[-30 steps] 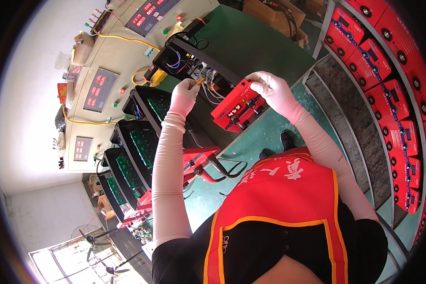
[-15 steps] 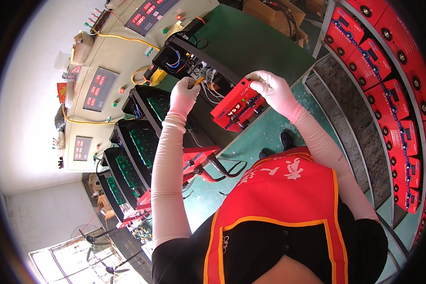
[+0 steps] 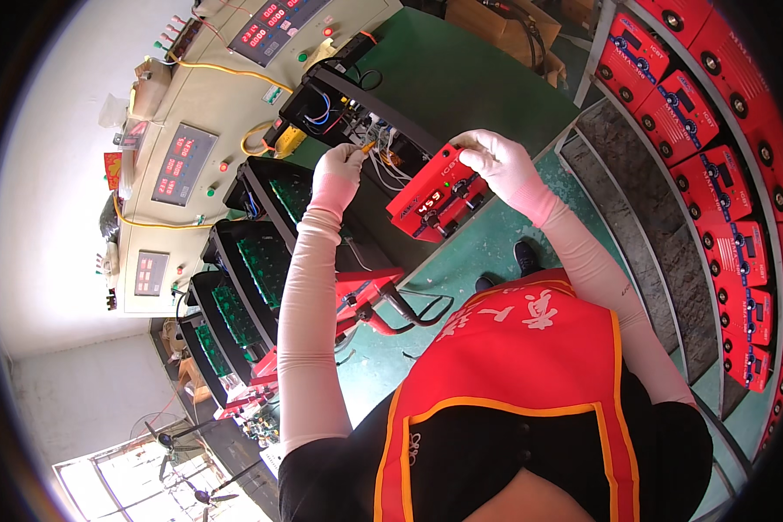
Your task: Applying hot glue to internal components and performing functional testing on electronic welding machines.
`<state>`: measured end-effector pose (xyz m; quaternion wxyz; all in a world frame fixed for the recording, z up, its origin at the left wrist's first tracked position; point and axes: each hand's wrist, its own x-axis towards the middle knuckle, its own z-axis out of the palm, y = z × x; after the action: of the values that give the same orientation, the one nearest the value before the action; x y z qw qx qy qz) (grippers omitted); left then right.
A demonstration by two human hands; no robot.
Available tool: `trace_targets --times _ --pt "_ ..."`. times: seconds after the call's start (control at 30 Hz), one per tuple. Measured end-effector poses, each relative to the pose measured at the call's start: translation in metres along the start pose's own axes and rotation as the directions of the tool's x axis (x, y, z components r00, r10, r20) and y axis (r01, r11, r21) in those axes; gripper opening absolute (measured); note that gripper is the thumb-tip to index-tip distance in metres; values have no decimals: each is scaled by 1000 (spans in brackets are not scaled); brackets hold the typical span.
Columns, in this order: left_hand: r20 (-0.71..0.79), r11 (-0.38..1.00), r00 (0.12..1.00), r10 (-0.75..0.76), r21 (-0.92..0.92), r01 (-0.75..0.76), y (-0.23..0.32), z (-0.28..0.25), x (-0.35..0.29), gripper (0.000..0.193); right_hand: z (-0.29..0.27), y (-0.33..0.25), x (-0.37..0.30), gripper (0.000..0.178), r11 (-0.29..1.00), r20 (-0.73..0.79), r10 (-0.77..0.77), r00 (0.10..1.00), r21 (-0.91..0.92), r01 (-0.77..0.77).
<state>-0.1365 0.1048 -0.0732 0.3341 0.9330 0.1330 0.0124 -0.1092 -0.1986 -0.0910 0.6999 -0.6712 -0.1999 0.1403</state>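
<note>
My gloved left hand (image 3: 340,167) is closed in a pinch on a small yellow-orange tool (image 3: 368,147), perhaps a small screwdriver; its tip is too small to make out. It is held by the white wires behind a red front panel (image 3: 426,204) with a lit red display, a green light and dark knobs. My gloved right hand (image 3: 498,165) grips the panel's upper right corner, thumb on its face. The panel is tilted, partly off a black welding machine housing (image 3: 322,109) whose wires and inner parts (image 3: 391,143) are exposed.
More open black machines (image 3: 252,252) with green circuit boards line the bench to the left. Behind them stands a beige test console (image 3: 191,96) with red digital meters and yellow cables. At right, racks hold several finished red machines (image 3: 687,113). Cardboard boxes (image 3: 496,35) are at the back.
My left hand has shifted very slightly, with the small yellow tool still pinched in it. My right hand and the panel are still. Digits on the console meter differ.
</note>
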Motion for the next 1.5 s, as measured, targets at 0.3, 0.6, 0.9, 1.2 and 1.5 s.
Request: trace_targets --times 0.3,0.6,0.9,1.2,1.5 --pt "-31 996 999 -23 -85 20 0 3 -3 20 -1 -3 -1 24 999 14 28 1000 16 -28" --pt "-36 992 998 -43 -119 39 8 1 -6 18 -1 0 0 24 1000 21 -9 1000 -1 9" --pt "-30 994 996 -88 -61 86 23 -1 -9 17 -1 -1 0 24 999 11 13 1000 32 -13" --pt "18 999 999 -39 -30 39 8 -2 -5 17 0 -2 0 22 1000 28 18 999 -4 -18" --pt "35 995 998 52 79 -55 8 -3 -4 21 -3 -3 0 25 1000 22 17 1000 23 -17"
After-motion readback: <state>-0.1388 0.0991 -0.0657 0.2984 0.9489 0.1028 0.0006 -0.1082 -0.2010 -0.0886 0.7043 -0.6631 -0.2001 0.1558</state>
